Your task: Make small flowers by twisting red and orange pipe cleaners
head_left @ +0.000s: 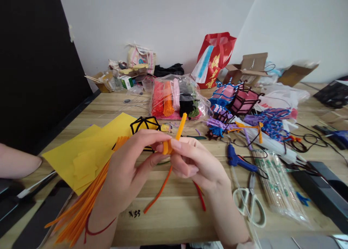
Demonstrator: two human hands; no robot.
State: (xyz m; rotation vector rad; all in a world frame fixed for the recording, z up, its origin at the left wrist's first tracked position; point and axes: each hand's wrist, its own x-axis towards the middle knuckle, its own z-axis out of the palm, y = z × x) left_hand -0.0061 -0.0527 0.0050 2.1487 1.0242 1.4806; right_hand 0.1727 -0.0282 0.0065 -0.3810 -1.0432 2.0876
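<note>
At the far left, another person's forearm (19, 160) rests near a dark phone (45, 216) at the edge of the counter (179, 220). Next to these lie yellow sheets (108, 136), with a loose bundle of orange stems (84, 202) slanting over their right side, partly behind the left wrist. The left hand (126, 165) is curled, thumb and fingertips nearly closed, pinching the looped lower part of a yellow stem (181, 127). This stem sits directly between the two hands, above the counter, its straight end rising at a tilt past the fingertips. Beneath it an orange-red stem (159, 193) slopes down to the left; where its upper end goes is hidden by the fingers. Behind the hands are a black frame (145, 123) and a clear bag (202, 100) of coloured stems. The right hand (202, 160) has its thumb and forefinger closed on the same yellow stem, the other fingers folded under. A red stem (199, 196) lies below it. Further right come a blue glue gun (241, 161), scissors (252, 202) and a packet of wooden sticks (278, 185).
</note>
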